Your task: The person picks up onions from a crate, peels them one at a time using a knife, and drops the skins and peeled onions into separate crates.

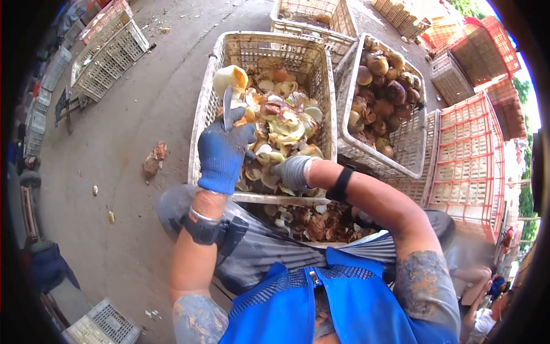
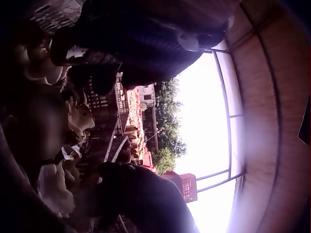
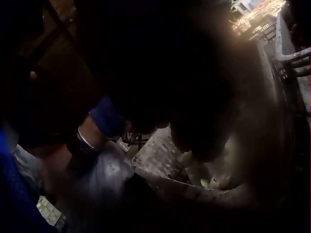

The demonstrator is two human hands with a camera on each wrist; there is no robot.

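In the head view, my left hand (image 1: 223,149) wears a blue glove and grips a knife (image 1: 228,109), its blade pointing away from me. Just beyond the blade is a pale, yellow-edged piece (image 1: 230,81); whether they touch cannot be told. My right hand (image 1: 293,172), in a grey glove, is low over the near part of a crate (image 1: 203,123) filled with peels and shells (image 1: 286,123). Its fingertips are among pale pieces, and any hold on one is unclear. Both wrist views are very dark; the right one shows my left hand's blue cuff (image 3: 107,116).
A second crate (image 1: 412,166) of brown, round produce (image 1: 382,106) stands to the right, beside stacked crates (image 1: 464,155). Another crate (image 1: 312,28) is beyond. More scraps (image 1: 315,223) lie between my legs, and a brown husk (image 1: 154,159) is on the ground (image 1: 132,120).
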